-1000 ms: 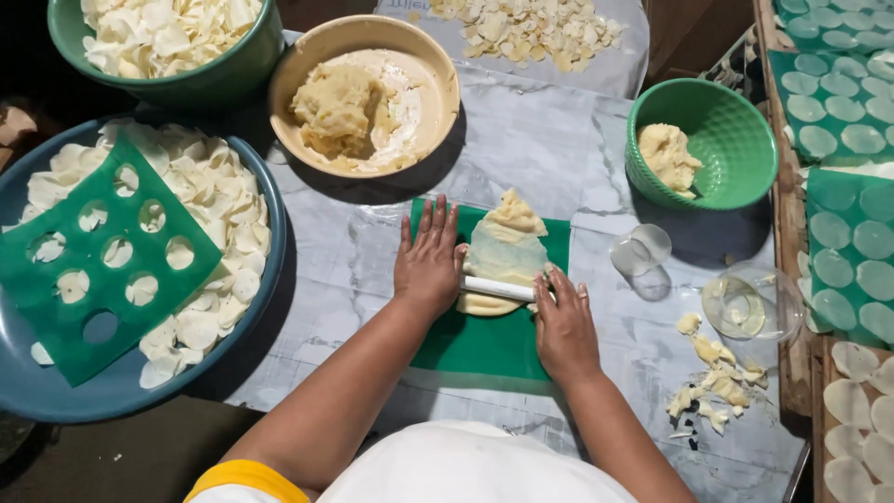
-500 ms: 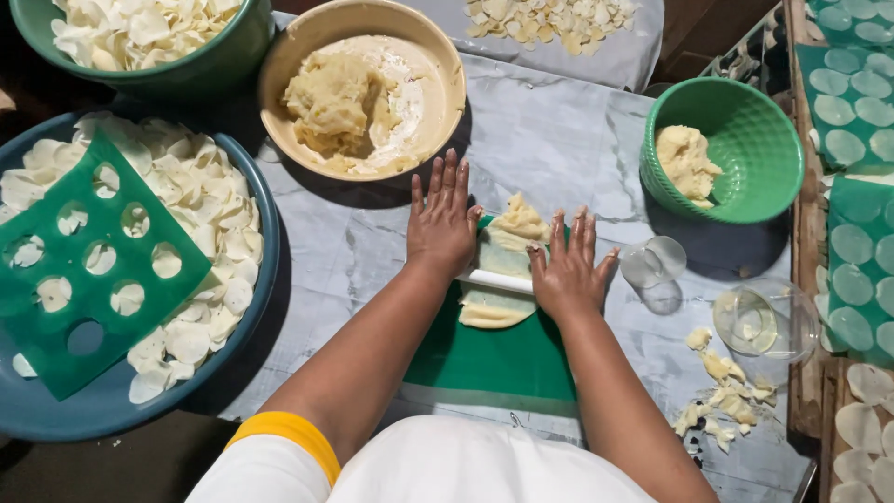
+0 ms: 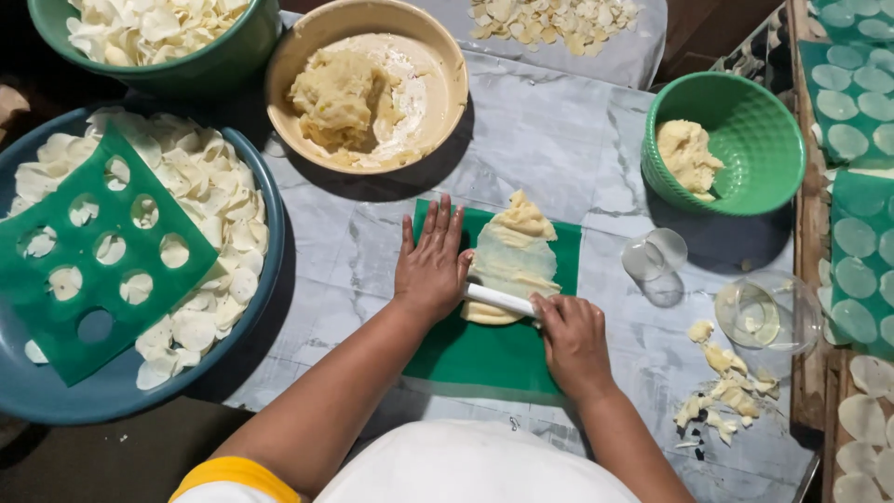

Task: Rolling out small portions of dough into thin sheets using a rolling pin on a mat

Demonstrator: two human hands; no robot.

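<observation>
My left hand (image 3: 430, 267) lies flat with its fingers spread on the left end of a white rolling pin (image 3: 500, 299). My right hand (image 3: 570, 337) presses down on the pin's right end. The pin crosses the near end of a flattened pale yellow dough piece (image 3: 514, 251), which lies on a green plastic sheet (image 3: 484, 359). The dough's far end is still thick and lumpy. The sheet rests on a grey marbled tabletop (image 3: 549, 130).
A tan bowl (image 3: 445, 56) of dough sits behind the sheet, a green bowl (image 3: 754, 130) with a dough lump at right. A blue tray (image 3: 112, 396) of dough discs holds a green holed template (image 3: 102, 251). Clear cups (image 3: 656, 256), dough scraps (image 3: 726, 396), and trays of discs (image 3: 852, 140) lie right.
Both hands have drawn the rolling pin back toward me along the dough, from about its middle to its near end. The dough looks longer and flatter.
</observation>
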